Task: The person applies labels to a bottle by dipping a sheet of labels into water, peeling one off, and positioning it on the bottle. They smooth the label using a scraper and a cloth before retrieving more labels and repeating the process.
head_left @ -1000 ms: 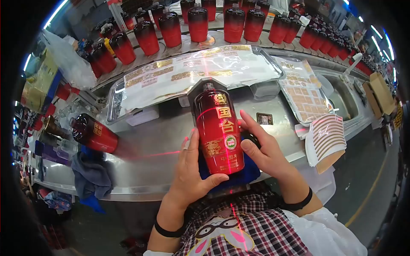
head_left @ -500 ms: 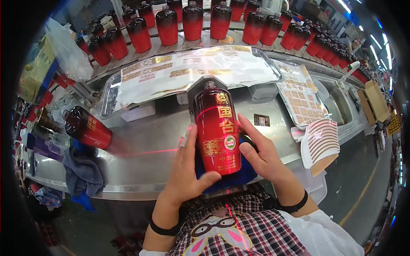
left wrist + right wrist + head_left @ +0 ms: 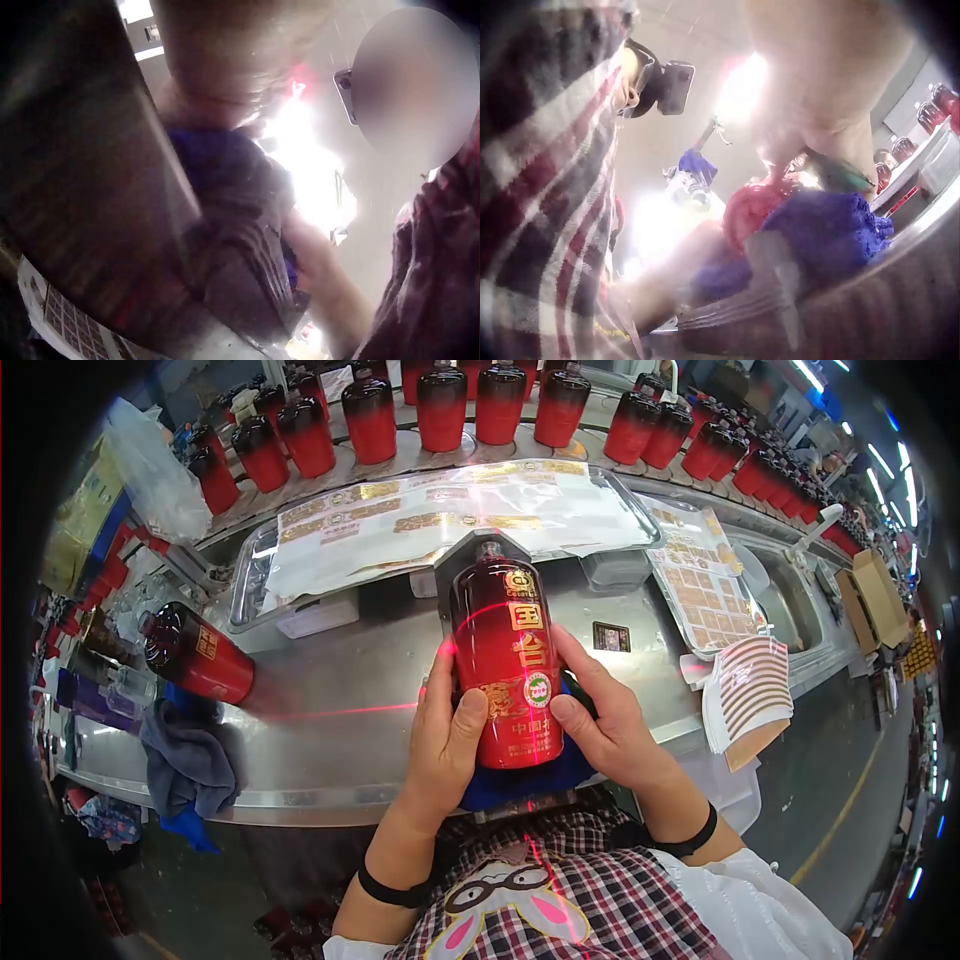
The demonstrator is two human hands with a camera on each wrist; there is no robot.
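Gripping red bottle [image 3: 505,660], label sheets [image 3: 450,525] in tray [image 3: 245,600]

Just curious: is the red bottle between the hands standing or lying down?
Lying down: the bottle rests label-up on a blue cloth, neck pointing away.

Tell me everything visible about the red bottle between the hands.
The red bottle is glossy, darkening to black at the shoulder, with gold character labels and a round green seal. It lies neck away from the person, base on a blue cloth, red laser lines crossing it. Left hand and right hand grip its sides, thumbs on front.
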